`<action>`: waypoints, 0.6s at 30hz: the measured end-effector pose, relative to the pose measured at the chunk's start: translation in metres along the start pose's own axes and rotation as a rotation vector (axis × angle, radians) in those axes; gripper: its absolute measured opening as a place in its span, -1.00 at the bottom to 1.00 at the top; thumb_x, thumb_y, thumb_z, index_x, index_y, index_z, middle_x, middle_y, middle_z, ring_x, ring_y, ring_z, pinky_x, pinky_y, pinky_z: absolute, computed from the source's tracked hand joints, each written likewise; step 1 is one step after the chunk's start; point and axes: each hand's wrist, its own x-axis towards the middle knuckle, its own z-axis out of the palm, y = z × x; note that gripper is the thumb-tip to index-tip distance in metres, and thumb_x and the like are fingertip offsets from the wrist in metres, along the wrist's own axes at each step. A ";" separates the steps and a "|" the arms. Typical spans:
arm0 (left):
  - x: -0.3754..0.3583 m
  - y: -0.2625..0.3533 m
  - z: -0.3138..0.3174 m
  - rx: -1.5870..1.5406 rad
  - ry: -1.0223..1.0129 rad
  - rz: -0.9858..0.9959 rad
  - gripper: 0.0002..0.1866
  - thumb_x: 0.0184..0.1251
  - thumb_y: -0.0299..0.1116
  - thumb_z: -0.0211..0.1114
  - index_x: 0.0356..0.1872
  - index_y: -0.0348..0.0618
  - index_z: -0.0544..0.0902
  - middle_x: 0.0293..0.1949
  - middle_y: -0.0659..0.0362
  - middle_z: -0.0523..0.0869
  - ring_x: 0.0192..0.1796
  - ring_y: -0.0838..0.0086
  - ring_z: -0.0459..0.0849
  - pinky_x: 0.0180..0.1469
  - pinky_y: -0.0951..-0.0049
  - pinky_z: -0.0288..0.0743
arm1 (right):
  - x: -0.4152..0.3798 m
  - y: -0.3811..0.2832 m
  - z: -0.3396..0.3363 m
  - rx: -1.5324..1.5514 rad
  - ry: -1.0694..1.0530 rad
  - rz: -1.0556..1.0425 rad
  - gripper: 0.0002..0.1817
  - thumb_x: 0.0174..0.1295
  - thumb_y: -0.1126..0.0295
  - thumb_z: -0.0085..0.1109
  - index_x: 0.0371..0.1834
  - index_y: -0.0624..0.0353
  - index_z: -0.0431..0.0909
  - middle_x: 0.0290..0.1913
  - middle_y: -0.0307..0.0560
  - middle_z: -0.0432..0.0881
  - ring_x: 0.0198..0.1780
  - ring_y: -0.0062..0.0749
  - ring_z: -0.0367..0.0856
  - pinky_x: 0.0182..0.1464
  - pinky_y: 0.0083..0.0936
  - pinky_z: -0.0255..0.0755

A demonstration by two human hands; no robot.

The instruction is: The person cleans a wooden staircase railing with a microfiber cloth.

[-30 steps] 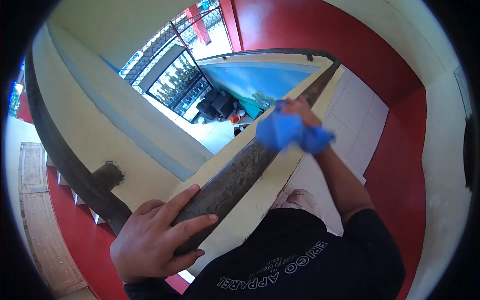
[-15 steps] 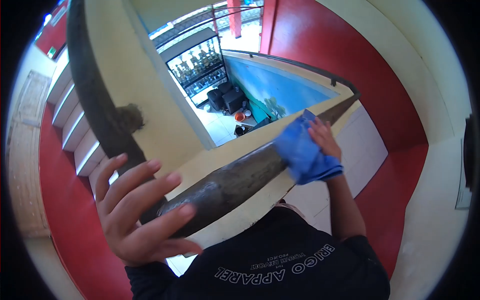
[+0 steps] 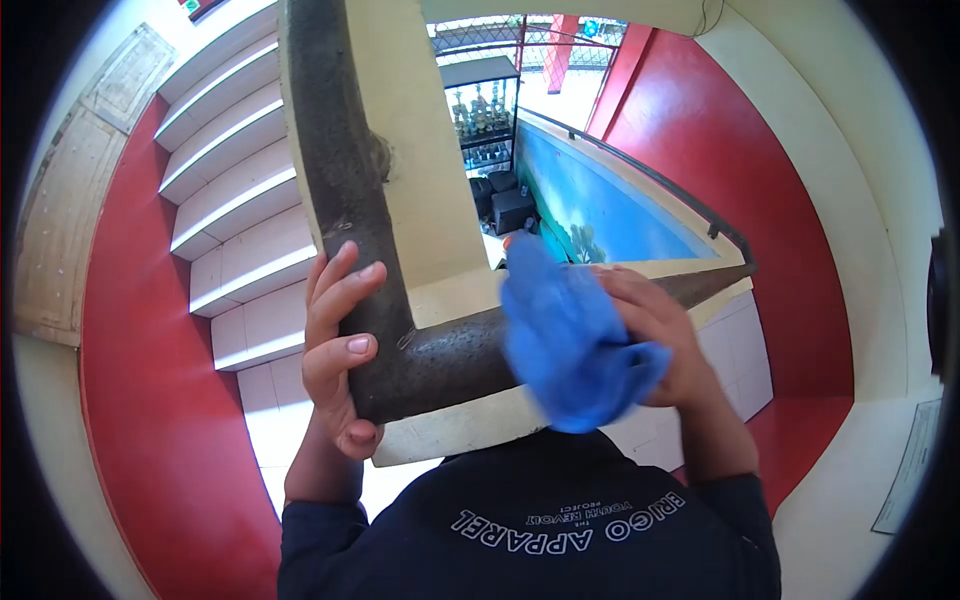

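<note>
A dark, shiny railing cap (image 3: 450, 360) tops a cream wall and turns a corner at the lower left. My left hand (image 3: 338, 350) rests against the outer side of that corner, fingers apart, holding nothing. In my right hand (image 3: 660, 335) is a crumpled blue cloth (image 3: 575, 345), blurred by motion, over the right-hand stretch of the cap. The cloth hides part of the cap and some of my fingertips.
White-tiled stairs (image 3: 245, 190) rise at the left beside a red wall band. Beyond the railing, below, are a trophy cabinet (image 3: 485, 110), black boxes (image 3: 512, 208) and a blue mural wall (image 3: 620, 210). A second handrail (image 3: 650, 170) runs at the right.
The view has shifted, showing more stairs. My left hand has come onto the railing corner. The cloth in my right hand has moved along the cap toward the corner.
</note>
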 end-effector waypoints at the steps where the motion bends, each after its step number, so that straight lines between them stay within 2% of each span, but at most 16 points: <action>1: -0.002 -0.002 0.003 -0.037 0.028 0.006 -0.41 0.46 0.39 -0.05 0.35 0.40 0.38 0.46 -0.17 0.34 0.60 -0.16 0.08 0.57 -0.13 0.02 | -0.007 0.002 -0.010 -0.022 -0.062 0.046 -0.38 0.12 0.28 0.32 0.32 0.15 0.55 0.29 0.15 0.60 0.30 0.09 0.59 0.37 -0.07 0.41; 3: -0.007 -0.006 0.008 -0.109 0.083 0.020 -0.41 0.46 0.37 -0.01 0.41 0.48 0.32 0.54 -0.19 0.22 0.64 -0.16 -0.03 0.56 -0.07 0.14 | -0.009 -0.003 -0.029 -0.078 -0.182 0.133 -0.35 0.09 0.31 0.35 0.34 0.16 0.53 0.32 0.17 0.57 0.32 0.09 0.57 0.38 -0.07 0.40; 5: -0.008 -0.016 0.016 -0.135 0.179 0.080 -0.38 0.46 0.36 0.00 0.46 0.50 0.26 0.55 -0.23 0.17 0.64 -0.17 -0.06 0.58 -0.15 0.06 | 0.007 -0.031 -0.013 -0.177 -0.133 0.111 -0.22 -0.03 0.30 0.42 0.38 0.15 0.47 0.43 0.17 0.44 0.38 0.21 0.49 0.41 -0.01 0.35; 8: -0.002 -0.005 0.015 0.073 0.244 0.061 -0.33 0.46 0.35 -0.02 0.51 0.48 0.17 0.57 -0.26 0.08 0.66 -0.17 -0.13 0.60 -0.27 -0.14 | 0.029 -0.049 0.019 -0.213 0.033 -0.061 -0.24 -0.03 0.23 0.43 0.37 0.01 0.50 0.44 0.11 0.44 0.44 0.24 0.41 0.45 0.10 0.26; 10: -0.004 -0.005 0.012 0.137 0.217 0.055 -0.30 0.46 0.34 -0.03 0.54 0.45 0.12 0.57 -0.28 0.05 0.66 -0.16 -0.15 0.59 -0.32 -0.26 | 0.026 -0.050 0.030 -0.264 0.105 -0.162 -0.30 0.00 0.20 0.41 0.33 -0.08 0.54 0.44 0.08 0.45 0.48 0.23 0.37 0.48 0.14 0.21; 14: -0.007 -0.006 0.005 0.155 0.113 0.071 -0.25 0.46 0.34 -0.05 0.57 0.38 0.06 0.58 -0.27 0.05 0.66 -0.13 -0.13 0.58 -0.35 -0.34 | -0.014 -0.010 0.012 -0.429 -0.025 -0.413 -0.42 0.05 0.21 0.39 0.24 -0.16 0.62 0.41 0.06 0.50 0.46 0.19 0.40 0.49 0.13 0.23; 17: -0.006 -0.006 0.004 0.221 0.114 0.084 -0.24 0.48 0.31 -0.05 0.59 0.32 0.04 0.58 -0.25 0.07 0.66 -0.12 -0.09 0.57 -0.37 -0.34 | -0.038 0.021 -0.005 -0.275 0.008 -0.228 -0.41 0.02 0.23 0.45 0.23 -0.12 0.63 0.38 0.08 0.52 0.42 0.16 0.46 0.45 0.14 0.29; 18: -0.005 -0.004 0.003 0.270 0.121 0.094 -0.24 0.49 0.27 -0.05 0.59 0.24 0.03 0.57 -0.26 0.09 0.65 -0.13 -0.08 0.58 -0.35 -0.33 | -0.035 0.017 -0.004 -0.261 0.024 -0.181 -0.39 0.01 0.24 0.47 0.23 -0.10 0.63 0.37 0.10 0.52 0.41 0.17 0.48 0.43 0.13 0.31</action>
